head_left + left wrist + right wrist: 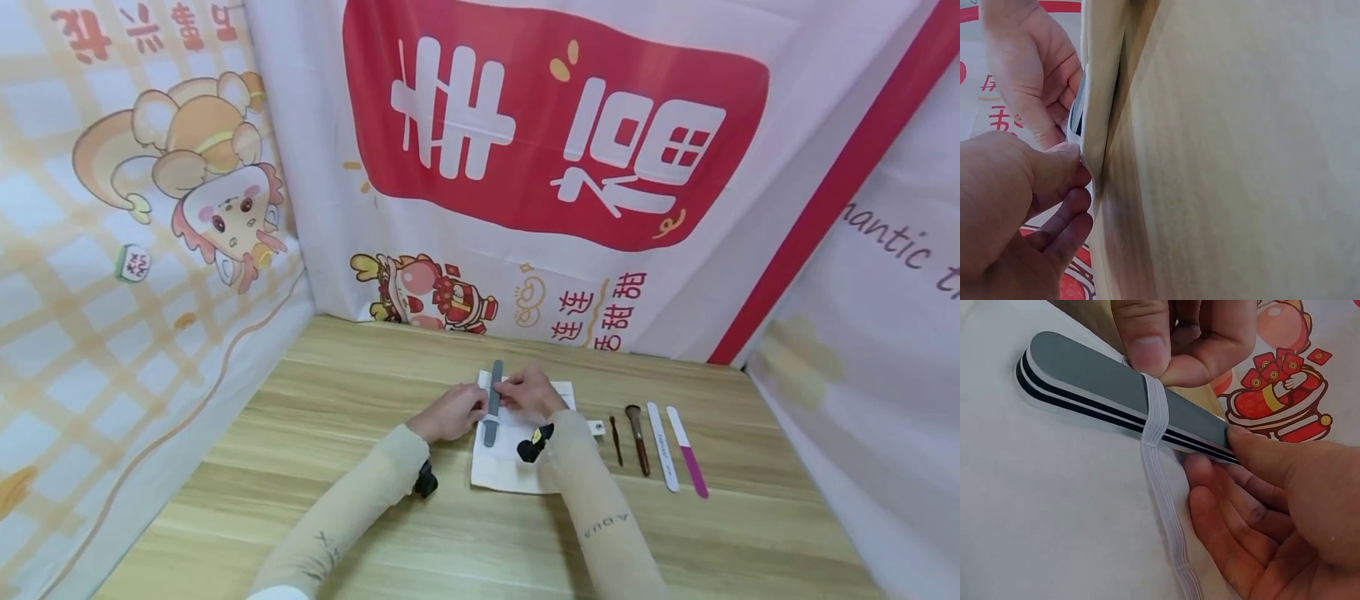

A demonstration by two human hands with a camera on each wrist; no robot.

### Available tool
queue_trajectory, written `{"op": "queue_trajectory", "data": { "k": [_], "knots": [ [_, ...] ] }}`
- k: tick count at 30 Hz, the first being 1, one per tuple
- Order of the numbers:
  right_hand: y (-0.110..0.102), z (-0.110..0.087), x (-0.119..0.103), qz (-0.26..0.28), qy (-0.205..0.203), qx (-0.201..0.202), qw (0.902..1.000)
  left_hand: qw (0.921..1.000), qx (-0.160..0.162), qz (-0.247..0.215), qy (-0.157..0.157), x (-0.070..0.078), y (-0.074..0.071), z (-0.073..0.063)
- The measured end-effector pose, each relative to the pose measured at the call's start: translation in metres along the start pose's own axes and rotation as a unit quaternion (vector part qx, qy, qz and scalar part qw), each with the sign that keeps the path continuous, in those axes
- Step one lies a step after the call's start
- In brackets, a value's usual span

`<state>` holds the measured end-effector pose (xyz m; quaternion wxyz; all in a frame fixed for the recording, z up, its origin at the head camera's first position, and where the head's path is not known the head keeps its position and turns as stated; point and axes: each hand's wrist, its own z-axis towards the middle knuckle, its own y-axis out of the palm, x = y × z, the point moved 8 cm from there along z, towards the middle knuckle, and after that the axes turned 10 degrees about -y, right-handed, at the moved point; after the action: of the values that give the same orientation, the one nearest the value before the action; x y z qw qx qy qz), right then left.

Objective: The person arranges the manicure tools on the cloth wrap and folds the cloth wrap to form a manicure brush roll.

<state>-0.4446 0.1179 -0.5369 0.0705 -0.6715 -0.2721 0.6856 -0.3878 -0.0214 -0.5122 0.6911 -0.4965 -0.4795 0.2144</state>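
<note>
A white cloth holder (502, 475) lies on the table, with a white elastic band (1158, 409) sewn across it. Under one loop of that band runs a grey nail file (490, 434), its edge layered in black and white in the right wrist view. At the holder's left edge, my left hand (456, 412) pinches the elastic between thumb and fingers, right beside the file. From the other side my right hand (529, 392) grips the far part of the file, thumb on its grey face and fingers beneath. The file's rounded near end (1054, 353) sticks out past the loop.
To the right of the holder, a thin dark stick (616, 440), a brush (638, 439), a white nail file (662, 446) and a white-and-magenta file (688, 454) lie in a row. A snap tab (596, 427) juts from the holder. Printed cloth walls (322, 275) enclose the table.
</note>
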Motion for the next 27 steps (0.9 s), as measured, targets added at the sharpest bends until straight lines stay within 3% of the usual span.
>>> {"op": "queue_trajectory", "data": {
  "k": [7,11,14,22,27],
  "knots": [
    [0.003,0.001,-0.012,-0.083,-0.008,-0.054,0.9951,0.9998,0.019,-0.001,0.006,0.003,-0.009,-0.013],
    [-0.005,0.005,-0.028,-0.176,-0.057,-0.049,0.9814,0.9996,-0.012,-0.007,0.023,0.012,-0.010,-0.028],
    [-0.010,0.007,-0.040,-0.214,-0.097,-0.034,0.9713,0.9980,-0.046,-0.010,0.041,0.020,-0.007,-0.041],
    [-0.005,0.012,-0.044,-0.238,-0.179,-0.075,0.9517,0.9924,-0.076,0.016,0.095,0.033,0.003,-0.059],
    [0.002,0.014,-0.038,-0.225,-0.188,-0.092,0.9516,0.9918,-0.078,0.006,0.101,0.032,0.005,-0.062]
  ]
}}
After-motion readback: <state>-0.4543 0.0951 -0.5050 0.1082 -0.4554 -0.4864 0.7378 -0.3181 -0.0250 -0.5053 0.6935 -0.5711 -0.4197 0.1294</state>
